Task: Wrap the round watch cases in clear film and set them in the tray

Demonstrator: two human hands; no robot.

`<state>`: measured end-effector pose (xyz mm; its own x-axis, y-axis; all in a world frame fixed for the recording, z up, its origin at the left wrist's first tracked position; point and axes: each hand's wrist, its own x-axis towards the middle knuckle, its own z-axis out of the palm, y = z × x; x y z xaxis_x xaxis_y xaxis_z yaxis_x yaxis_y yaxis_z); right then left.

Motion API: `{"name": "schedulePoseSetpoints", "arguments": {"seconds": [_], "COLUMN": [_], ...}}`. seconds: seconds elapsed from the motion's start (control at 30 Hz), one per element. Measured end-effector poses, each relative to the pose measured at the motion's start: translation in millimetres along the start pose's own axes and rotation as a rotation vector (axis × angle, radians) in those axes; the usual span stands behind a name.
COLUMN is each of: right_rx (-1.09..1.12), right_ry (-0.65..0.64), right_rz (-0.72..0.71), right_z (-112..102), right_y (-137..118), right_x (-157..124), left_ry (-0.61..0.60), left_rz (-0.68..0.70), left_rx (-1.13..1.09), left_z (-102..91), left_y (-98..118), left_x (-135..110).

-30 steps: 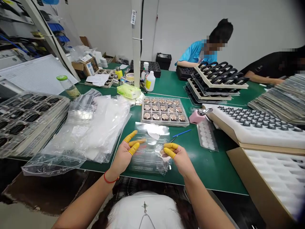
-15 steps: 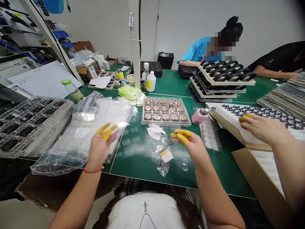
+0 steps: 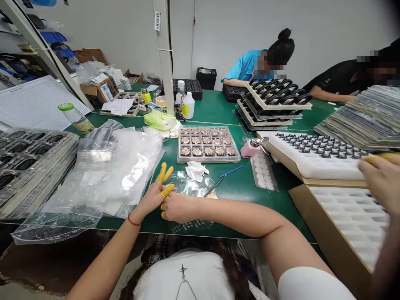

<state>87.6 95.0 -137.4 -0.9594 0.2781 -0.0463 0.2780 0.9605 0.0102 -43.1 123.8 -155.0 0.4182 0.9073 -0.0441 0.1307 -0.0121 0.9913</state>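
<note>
My left hand (image 3: 153, 192) is raised over the green mat's front edge, its fingers apart and pointing up, with yellow finger cots on the tips. My right hand (image 3: 178, 207) has crossed over to it and is curled against its lower fingers, apparently gripping one of them. Under both hands lies a clear plastic bag (image 3: 187, 188) with printed text. Just beyond it are tweezers (image 3: 214, 186), white wipes (image 3: 195, 171) and a blue pen (image 3: 231, 171). A clear tray of copper-coloured round parts (image 3: 206, 143) sits further back.
A heap of clear bags (image 3: 115, 166) and stacked black-part trays (image 3: 28, 162) lie left. A pink dispenser bottle (image 3: 250, 148), white foam trays (image 3: 315, 156) and a cardboard box (image 3: 343, 225) stand right, with a co-worker's hand (image 3: 379, 177) on the foam. Two people work across the table.
My hands let go of the bag, swung apart, then came together. My right hand now grips my left. The bag lies on the mat. A co-worker's hand came in at right.
</note>
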Motion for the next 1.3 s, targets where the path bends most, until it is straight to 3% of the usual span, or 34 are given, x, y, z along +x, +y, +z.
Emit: {"name": "schedulePoseSetpoints", "arguments": {"seconds": [0.07,0.13,0.2,0.3,0.4,0.5,0.6,0.67,0.77,0.83,0.87,0.93,1.0,1.13,1.3], "right_rx": [0.099,0.185,0.217,0.189,0.204,0.264,0.324,0.358,0.429,0.513,0.595,0.668,0.675,0.783,1.064], "right_ry": [0.033,0.17,0.331,0.404,0.368,0.36,0.431,0.518,0.637,0.697,0.762,0.778,0.743,0.734,0.759], "right_rz": [-0.012,0.115,0.481,1.25,1.431,1.459,1.47,1.447,1.359,1.221,1.047,0.749,0.623,0.699,0.908], "right_z": [7.6,3.6,-5.1,-11.6,-4.3,4.7,3.5,-4.1,-20.4,-29.6,-32.8,-35.2,-33.2,-22.4,-10.9], "right_y": [10.2,31.9,63.9,117.1,153.9,165.7,155.7,135.6,84.3,41.7,20.8,-15.3,-39.5,-55.3,-53.4], "right_x": [-7.2,-29.5,-61.2,-107.7,-133.6,-140.2,-139.5,-135.3,-120.4,-106.8,-100.2,-89.4,-83.6,-85.0,-82.9], "left_ry": [-0.032,-0.067,-0.109,-0.187,-0.263,-0.254,-0.163,-0.151,-0.194,-0.274,-0.325,-0.403,-0.403,-0.319,-0.357], "left_rz": [-0.056,-0.096,-0.147,-0.228,-0.253,-0.188,-0.077,-0.123,-0.206,-0.199,-0.18,-0.143,-0.137,-0.17,-0.123], "left_rx": [-0.046,-0.06,-0.056,-0.032,-0.016,0.073,0.174,0.099,-0.093,-0.192,-0.232,-0.293,-0.313,-0.265,-0.291], "left_z": [-2.0,-7.5,-10.4,-5.5,4.3,8.3,1.7,-5.2,-8.1,-0.8,5.1,19.3,32.1,44.5,47.6], "left_y": [-11.1,-18.4,-21.7,-20.8,-14.5,-2.3,12.5,20.5,26.1,25.4,24.2,21.1,18.1,14.6,9.3], "left_x": [12.1,19.9,24.0,30.3,38.1,35.7,14.8,-5.5,-32.6,-43.0,-45.7,-47.9,-48.5,-54.2,-66.9]}}
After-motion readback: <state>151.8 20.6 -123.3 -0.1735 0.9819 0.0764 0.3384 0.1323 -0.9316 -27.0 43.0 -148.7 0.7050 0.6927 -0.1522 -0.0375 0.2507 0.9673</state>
